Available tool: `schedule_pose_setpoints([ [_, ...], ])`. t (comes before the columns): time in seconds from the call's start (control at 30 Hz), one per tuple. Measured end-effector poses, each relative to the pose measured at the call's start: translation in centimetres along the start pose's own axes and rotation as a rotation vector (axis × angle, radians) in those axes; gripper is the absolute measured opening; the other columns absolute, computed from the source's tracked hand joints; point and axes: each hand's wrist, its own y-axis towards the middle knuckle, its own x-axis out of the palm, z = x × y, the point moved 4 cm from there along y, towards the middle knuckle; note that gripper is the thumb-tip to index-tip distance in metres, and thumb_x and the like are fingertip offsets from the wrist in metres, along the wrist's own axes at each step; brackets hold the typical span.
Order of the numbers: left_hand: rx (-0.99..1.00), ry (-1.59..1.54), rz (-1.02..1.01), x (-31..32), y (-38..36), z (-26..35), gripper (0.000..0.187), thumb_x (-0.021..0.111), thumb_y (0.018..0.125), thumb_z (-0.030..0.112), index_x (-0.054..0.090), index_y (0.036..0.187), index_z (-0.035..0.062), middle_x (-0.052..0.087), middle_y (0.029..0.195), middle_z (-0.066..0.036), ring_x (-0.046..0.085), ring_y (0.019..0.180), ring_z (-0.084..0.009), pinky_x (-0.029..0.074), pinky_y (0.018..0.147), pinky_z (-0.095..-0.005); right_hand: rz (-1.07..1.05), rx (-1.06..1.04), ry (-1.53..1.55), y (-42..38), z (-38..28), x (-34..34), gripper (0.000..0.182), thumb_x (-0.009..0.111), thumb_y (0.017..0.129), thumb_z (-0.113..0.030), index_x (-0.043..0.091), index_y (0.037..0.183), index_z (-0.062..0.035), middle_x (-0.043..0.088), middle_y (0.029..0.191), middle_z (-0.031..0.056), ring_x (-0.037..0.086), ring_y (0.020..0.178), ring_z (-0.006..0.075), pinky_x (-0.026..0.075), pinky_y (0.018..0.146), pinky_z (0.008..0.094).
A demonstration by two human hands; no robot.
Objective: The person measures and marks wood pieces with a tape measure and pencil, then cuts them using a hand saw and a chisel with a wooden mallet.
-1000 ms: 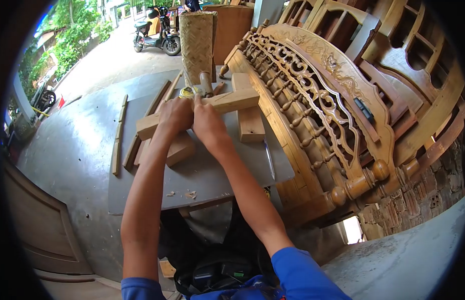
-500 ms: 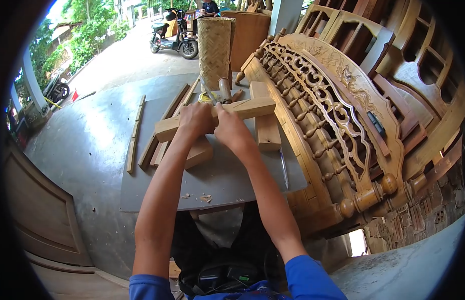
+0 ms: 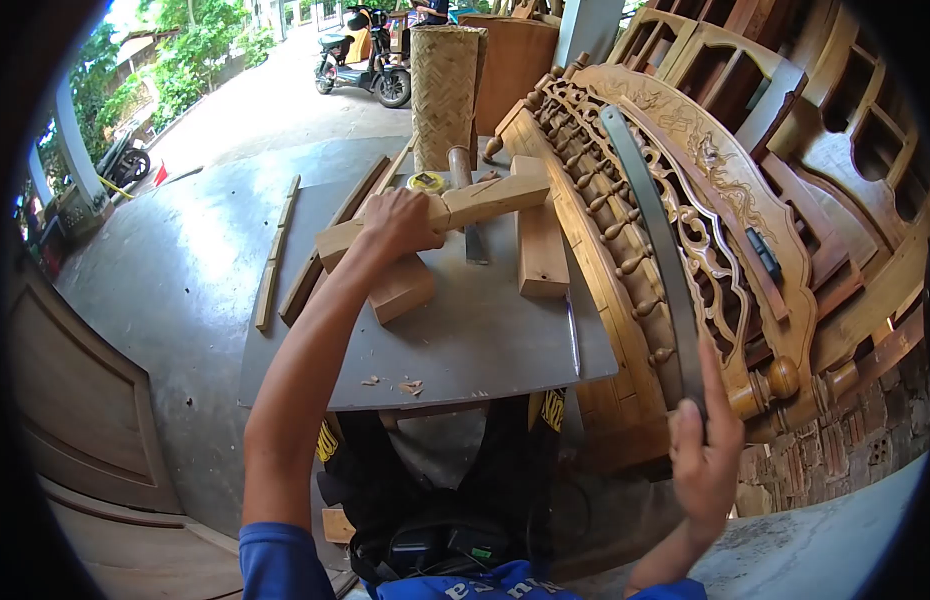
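My left hand (image 3: 397, 222) is closed over a squared wooden beam (image 3: 500, 198), which lies across two wooden blocks, one block (image 3: 400, 290) beneath its left part and another block (image 3: 541, 255) beneath its right end. A dark cut line crosses the beam just right of my fingers. Off to the right, my right hand (image 3: 707, 465) grips a long, flat grey metal blade (image 3: 645, 200) with a hole near its tip. That blade points up and away, its handle end hidden in the hand. Under the beam lies a chisel (image 3: 475, 245), wooden handle beyond and metal blade on my side.
The grey tabletop (image 3: 465, 345) carries wood chips (image 3: 411, 387), a yellow tape roll (image 3: 425, 181), a slim pointed tool (image 3: 573, 335) and long wood strips (image 3: 277, 255). Carved wooden panels (image 3: 685, 150) lean close on the right. A woven roll (image 3: 443, 100) stands behind the table.
My right hand has left the beam and swung right and toward me, carrying the metal blade. My left hand stays on the beam, and the chisel blade now shows.
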Motion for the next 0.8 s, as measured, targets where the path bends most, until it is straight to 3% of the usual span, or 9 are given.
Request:
schedule_pose_setpoints([
  [0.03, 0.012, 0.014, -0.008, -0.2, -0.2, 0.2, 0.032, 0.068, 0.058, 0.032, 0.065, 0.077, 0.0060, 0.064, 0.078, -0.012, 0.062, 0.075, -0.0244, 0.049, 0.067, -0.0354, 0.036, -0.003, 0.011, 0.6, 0.9, 1.4, 0.050, 0.040, 0.081, -0.003, 0.035, 0.131, -0.0066, 0.051, 0.053, 0.0110, 0.047, 0.042, 0.0156, 0.038, 0.045, 0.0311],
  [0.1, 0.136, 0.074, 0.095, -0.2, -0.4, 0.2, 0.039, 0.063, 0.061, 0.032, 0.061, 0.084, 0.0014, 0.062, 0.083, -0.015, 0.061, 0.080, -0.0259, 0.047, 0.072, -0.0357, -0.101, 0.047, -0.013, 1.5, 1.1, 4.5, 0.051, 0.040, 0.082, -0.003, 0.031, 0.132, -0.0068, 0.055, 0.066, 0.0188, 0.053, 0.049, 0.0183, 0.039, 0.048, 0.0319],
  [0.17, 0.310, 0.155, 0.252, 0.0, -0.9, 0.0, 0.042, 0.062, 0.061, 0.031, 0.059, 0.088, -0.0008, 0.061, 0.086, -0.017, 0.060, 0.084, -0.0272, 0.047, 0.074, -0.0362, -0.124, 0.079, 0.168, 1.5, 1.8, 8.0, 0.053, 0.042, 0.081, -0.002, 0.028, 0.133, -0.0059, 0.057, 0.076, 0.0239, 0.058, 0.057, 0.0260, 0.043, 0.053, 0.0354],
  [0.27, 0.176, -0.037, 0.048, 0.0, -0.7, 0.0, 0.048, 0.064, 0.061, 0.032, 0.056, 0.093, -0.0022, 0.059, 0.090, -0.018, 0.058, 0.087, -0.0285, 0.046, 0.075, -0.0372, -0.099, -0.091, 0.147, 1.9, 1.1, 10.9, 0.056, 0.043, 0.080, 0.001, 0.026, 0.133, -0.0045, 0.057, 0.079, 0.0258, 0.058, 0.063, 0.0341, 0.045, 0.056, 0.0413],
  [0.37, 0.067, -0.139, -0.016, 0.0, -0.7, 0.0, 0.046, 0.067, 0.059, 0.029, 0.054, 0.090, -0.0020, 0.057, 0.089, -0.020, 0.056, 0.088, -0.0308, 0.045, 0.078, -0.0365, -0.049, -0.245, 0.174, 2.7, 0.8, 12.8, 0.058, 0.044, 0.077, 0.003, 0.025, 0.132, -0.0034, 0.056, 0.076, 0.0248, 0.057, 0.065, 0.0380, 0.044, 0.059, 0.0451],
  [0.5, 0.042, -0.008, -0.055, -0.2, -0.6, 0.7, 0.051, 0.072, 0.052, 0.039, 0.060, 0.086, 0.0022, 0.061, 0.080, -0.016, 0.060, 0.079, -0.0285, 0.048, 0.073, -0.0376, -0.130, -0.203, 0.070, 3.3, 0.7, 15.6, 0.058, 0.042, 0.076, 0.006, 0.028, 0.132, -0.0024, 0.056, 0.077, 0.0277, 0.057, 0.069, 0.0390, 0.044, 0.061, 0.0436],
  [0.63, 0.043, -0.021, 0.044, 0.3, -0.6, 0.4, 0.041, 0.070, 0.054, 0.030, 0.059, 0.084, 0.0043, 0.062, 0.080, -0.014, 0.060, 0.077, -0.0299, 0.048, 0.071, -0.0386, -0.211, -0.221, -0.087, 3.6, 0.1, 17.9, 0.068, 0.049, 0.073, 0.002, 0.020, 0.134, -0.0018, 0.055, 0.070, 0.0218, 0.059, 0.063, 0.0359, 0.050, 0.058, 0.0418],
  [0.8, 0.048, -0.016, 0.047, 0.9, -0.2, 0.1, 0.033, 0.066, 0.057, 0.023, 0.057, 0.082, 0.0043, 0.061, 0.078, -0.017, 0.060, 0.075, -0.0314, 0.048, 0.069, -0.0396, -0.173, -0.261, -0.182, 6.8, -1.7, 19.0, 0.061, 0.046, 0.077, -0.001, 0.021, 0.133, 0.0005, 0.058, 0.073, 0.0216, 0.061, 0.066, 0.0341, 0.051, 0.058, 0.0395],
])
